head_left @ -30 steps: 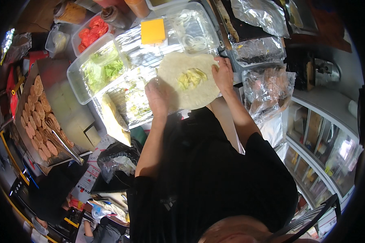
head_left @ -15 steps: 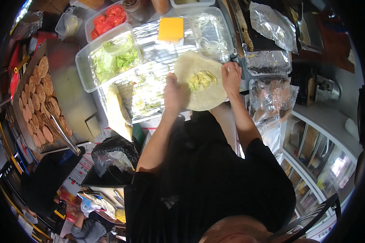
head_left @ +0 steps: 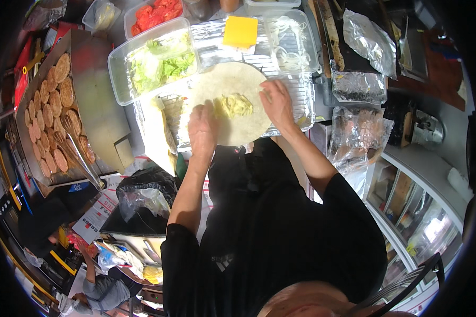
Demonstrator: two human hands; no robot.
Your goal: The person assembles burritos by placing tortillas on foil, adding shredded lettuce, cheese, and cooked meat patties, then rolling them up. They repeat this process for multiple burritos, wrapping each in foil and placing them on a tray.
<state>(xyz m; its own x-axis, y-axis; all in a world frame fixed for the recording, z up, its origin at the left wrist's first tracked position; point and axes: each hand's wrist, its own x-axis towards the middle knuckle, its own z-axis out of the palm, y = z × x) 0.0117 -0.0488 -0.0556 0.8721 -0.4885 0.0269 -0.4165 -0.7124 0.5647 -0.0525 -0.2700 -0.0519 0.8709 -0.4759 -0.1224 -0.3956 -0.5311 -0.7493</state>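
A round, pale tortilla (head_left: 230, 76) lies over the foil-covered tray, with a small heap of shredded pale yellow-green filling (head_left: 234, 105) at its middle. My left hand (head_left: 202, 127) holds its left edge, with the fingertips close beside the filling. At the opposite edge, my right hand (head_left: 278, 104) has its fingers curled on the rim. Undersides of both hands are hidden. Behind the tortilla are a clear tub of lettuce (head_left: 161, 63), a stack of orange cheese slices (head_left: 240, 31) and a clear tub of sliced onion (head_left: 292, 42).
Tomato slices (head_left: 156, 18) fill a tub at the back left. Several round patties (head_left: 53, 113) lie on a griddle at far left, with metal tongs (head_left: 82, 158) resting there. Foil-wrapped containers (head_left: 358, 87) stand at right. Another person (head_left: 103, 290) is at lower left.
The tortilla has shifted left across the tray, now covering much of the scattered shreds. Both hands have moved left with it. The whole view has turned slightly.
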